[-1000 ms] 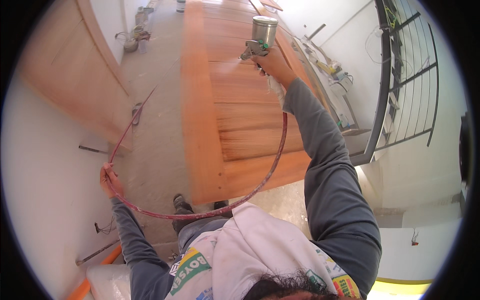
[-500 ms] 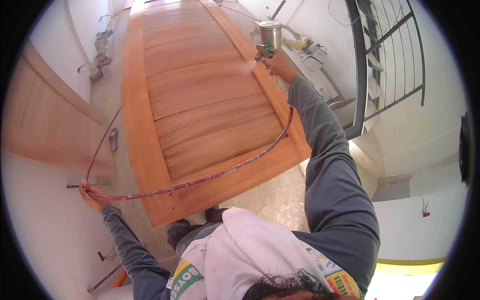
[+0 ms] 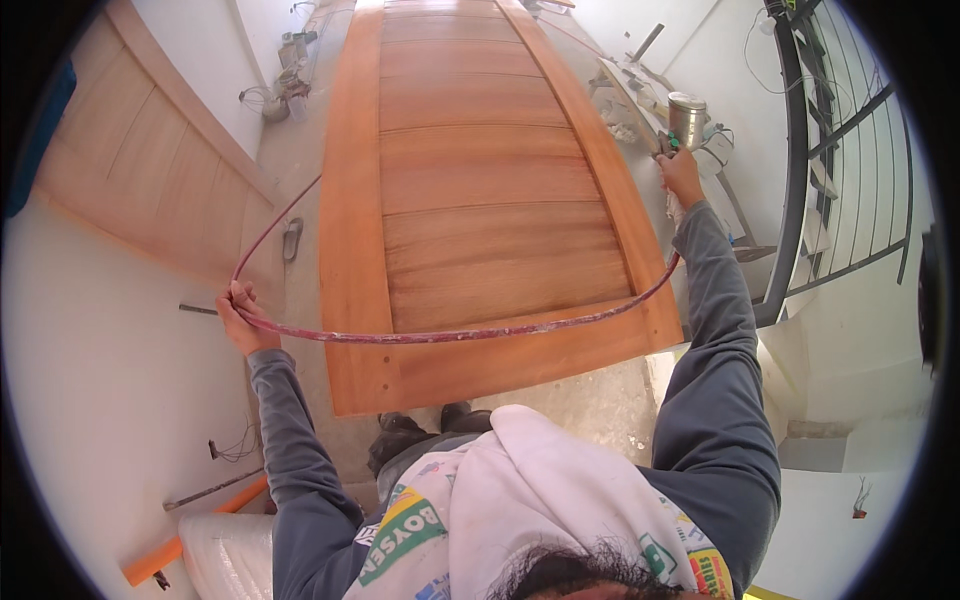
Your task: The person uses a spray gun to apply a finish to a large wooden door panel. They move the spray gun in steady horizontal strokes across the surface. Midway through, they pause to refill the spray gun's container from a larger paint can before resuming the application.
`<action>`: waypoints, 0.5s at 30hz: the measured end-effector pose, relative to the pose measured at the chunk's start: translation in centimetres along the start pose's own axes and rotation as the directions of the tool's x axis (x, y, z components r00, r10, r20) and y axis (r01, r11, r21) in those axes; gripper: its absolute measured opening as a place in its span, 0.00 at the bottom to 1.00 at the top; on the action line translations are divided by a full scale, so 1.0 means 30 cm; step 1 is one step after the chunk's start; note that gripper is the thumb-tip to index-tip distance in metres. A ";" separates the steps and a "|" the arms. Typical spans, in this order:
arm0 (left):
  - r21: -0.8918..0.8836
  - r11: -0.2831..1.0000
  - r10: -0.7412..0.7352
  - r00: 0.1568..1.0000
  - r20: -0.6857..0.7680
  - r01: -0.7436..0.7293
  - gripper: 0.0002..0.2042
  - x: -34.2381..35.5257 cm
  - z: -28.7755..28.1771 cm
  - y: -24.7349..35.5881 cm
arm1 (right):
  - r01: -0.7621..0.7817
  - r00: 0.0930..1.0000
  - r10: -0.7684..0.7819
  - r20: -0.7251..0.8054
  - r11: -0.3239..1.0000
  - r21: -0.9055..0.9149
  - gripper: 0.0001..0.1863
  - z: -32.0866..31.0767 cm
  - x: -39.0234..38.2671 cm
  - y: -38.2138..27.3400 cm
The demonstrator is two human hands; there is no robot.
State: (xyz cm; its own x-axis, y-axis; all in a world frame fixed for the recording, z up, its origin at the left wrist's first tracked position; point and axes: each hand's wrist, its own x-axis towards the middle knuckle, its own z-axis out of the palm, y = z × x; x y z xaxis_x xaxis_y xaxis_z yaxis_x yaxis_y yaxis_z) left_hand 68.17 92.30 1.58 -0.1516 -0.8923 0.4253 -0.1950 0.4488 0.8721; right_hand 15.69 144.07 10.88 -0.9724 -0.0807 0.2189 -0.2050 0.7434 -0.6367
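Note:
My right hand (image 3: 684, 180) is closed round the handle of a spray gun (image 3: 668, 146), held out past the right edge of a wooden door panel (image 3: 500, 262). A silver metal cup (image 3: 687, 120) sits on top of the gun. From the gun a paint-spattered red hose (image 3: 470, 333) sags across the panel's near end to my left hand (image 3: 245, 318), whose fingers are wrapped round it beyond the left edge. The hose then runs on behind the panel. The panel lies flat, orange-brown, with a smooth frame and grooved boards inside.
Another wooden panel (image 3: 140, 150) leans on the left wall. A slipper (image 3: 291, 240) lies on the floor between the panels. Dark metal railing (image 3: 850, 140) stands at the right. Along the left wall sit containers (image 3: 296, 85), and an orange pipe (image 3: 195, 530) is at lower left.
The spray gun has moved right, from over the panel's right frame to beyond its edge. Spray seen at the nozzle before no longer shows. The whole view has shifted, with the panel further right.

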 end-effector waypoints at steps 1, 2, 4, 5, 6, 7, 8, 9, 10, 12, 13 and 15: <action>0.011 1.000 -0.009 1.000 -0.006 0.009 0.15 0.004 -0.030 -0.022 | -0.002 0.999 -0.001 0.052 0.998 0.067 0.16 0.025 -0.025 -0.022; 0.010 1.000 -0.019 1.000 -0.010 0.019 0.15 0.010 -0.046 -0.063 | -0.004 0.996 -0.008 0.093 0.992 0.128 0.16 0.040 -0.050 -0.056; -0.022 0.998 -0.053 0.999 -0.013 0.053 0.15 0.026 -0.086 -0.148 | 0.025 0.985 -0.058 0.163 0.980 0.197 0.15 0.084 -0.104 -0.129; -0.059 0.995 -0.081 0.997 -0.008 0.081 0.16 0.032 -0.095 -0.202 | 0.062 0.977 -0.100 0.187 0.978 0.200 0.14 0.106 -0.130 -0.178; -0.089 0.990 -0.114 0.993 0.001 0.114 0.16 0.031 -0.105 -0.226 | 0.091 0.966 -0.135 0.219 0.976 0.200 0.14 0.112 -0.147 -0.223; -0.103 0.983 -0.150 0.989 0.000 0.149 0.16 0.041 -0.138 -0.281 | 0.127 0.957 -0.177 0.229 0.968 0.215 0.13 0.143 -0.182 -0.286; -0.119 0.976 -0.186 0.983 0.001 0.185 0.16 0.051 -0.174 -0.341 | 0.164 0.947 -0.218 0.235 0.960 0.228 0.13 0.170 -0.222 -0.362; -0.132 0.967 -0.222 0.975 -0.002 0.220 0.17 0.050 -0.206 -0.379 | 0.183 0.938 -0.232 0.256 0.962 0.203 0.13 0.196 -0.272 -0.460; -0.131 0.964 -0.233 0.972 0.004 0.231 0.17 0.044 -0.221 -0.395 | 0.203 0.931 -0.245 0.272 0.964 0.175 0.13 0.217 -0.318 -0.540; -0.131 0.960 -0.250 0.968 0.012 0.249 0.18 0.054 -0.251 -0.406 | 0.174 0.912 -0.250 0.325 0.954 0.245 0.13 0.279 -0.333 -0.608; -0.137 0.952 -0.273 0.961 0.036 0.275 0.18 0.058 -0.256 -0.422 | 0.158 0.899 -0.256 0.355 0.946 0.282 0.13 0.307 -0.334 -0.637; -0.128 0.938 -0.319 0.946 0.048 0.323 0.18 0.074 -0.306 -0.449 | 0.165 0.873 -0.287 0.394 0.935 0.315 0.13 0.364 -0.386 -0.757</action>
State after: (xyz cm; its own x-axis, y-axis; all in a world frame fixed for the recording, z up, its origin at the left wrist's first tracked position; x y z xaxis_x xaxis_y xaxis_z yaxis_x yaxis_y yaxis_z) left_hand 79.34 83.83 -7.01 -0.1281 -0.9854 0.1123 -0.1076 0.1264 0.9861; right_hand 30.38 120.89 14.73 -0.8341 -0.5454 0.0825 -0.3872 0.4724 -0.7918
